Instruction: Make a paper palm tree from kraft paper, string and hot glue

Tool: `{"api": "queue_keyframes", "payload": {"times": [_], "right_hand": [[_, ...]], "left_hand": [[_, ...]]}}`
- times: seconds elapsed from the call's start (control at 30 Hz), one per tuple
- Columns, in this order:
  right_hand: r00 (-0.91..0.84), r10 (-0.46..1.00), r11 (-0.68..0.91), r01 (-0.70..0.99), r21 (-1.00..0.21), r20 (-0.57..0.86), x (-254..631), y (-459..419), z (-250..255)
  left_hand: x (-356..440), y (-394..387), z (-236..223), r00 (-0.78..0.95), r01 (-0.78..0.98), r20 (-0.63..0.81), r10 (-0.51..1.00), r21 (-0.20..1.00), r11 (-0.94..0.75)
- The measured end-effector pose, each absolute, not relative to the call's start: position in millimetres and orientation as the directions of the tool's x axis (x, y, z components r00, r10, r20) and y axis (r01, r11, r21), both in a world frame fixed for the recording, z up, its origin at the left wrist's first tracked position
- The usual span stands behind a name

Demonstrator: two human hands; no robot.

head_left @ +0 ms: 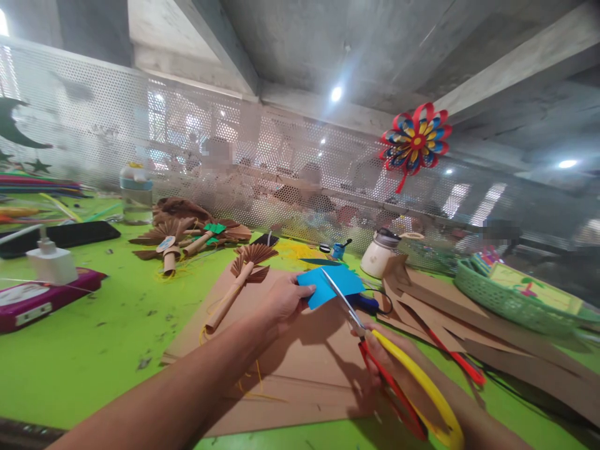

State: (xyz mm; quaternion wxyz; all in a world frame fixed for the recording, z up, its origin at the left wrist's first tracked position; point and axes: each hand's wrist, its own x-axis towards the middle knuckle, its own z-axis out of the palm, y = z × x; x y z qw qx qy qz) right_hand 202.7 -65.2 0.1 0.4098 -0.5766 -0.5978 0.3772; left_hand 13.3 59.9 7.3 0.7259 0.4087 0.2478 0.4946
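Observation:
My left hand (284,301) pinches a piece of blue paper (330,284) by its left edge and holds it above a sheet of brown cardboard (300,369). My right hand (389,359) grips a pair of scissors with red and yellow handles (403,381). The metal blades (342,303) are open and lie across the blue paper, their tips pointing up and left.
On the green table (94,350) lie brown paper fans (248,259), brown card strips (450,319), a green basket (510,300), a white jar (377,253), a pink case (32,300) and a black phone (65,234). A paper flower (415,140) hangs on the mesh screen.

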Motion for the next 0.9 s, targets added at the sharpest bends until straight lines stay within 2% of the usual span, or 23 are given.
{"api": "queue_keyframes", "payload": {"times": [0.33,0.6,0.9], "right_hand": [[-0.100,0.995,0.005,0.284,-0.959,-0.024,189,-59,10],[-0.057,0.996,-0.047,0.306,-0.951,-0.067,186,-57,11],[-0.025,0.999,-0.021,0.320,-0.947,-0.031,183,-55,6]], "left_hand": [[14,50,12,0.403,-0.518,0.088,0.911,0.843,0.147],[17,54,6,0.410,-0.510,0.078,0.909,0.845,0.158],[16,52,9,0.401,-0.512,0.088,0.912,0.847,0.143]]}}
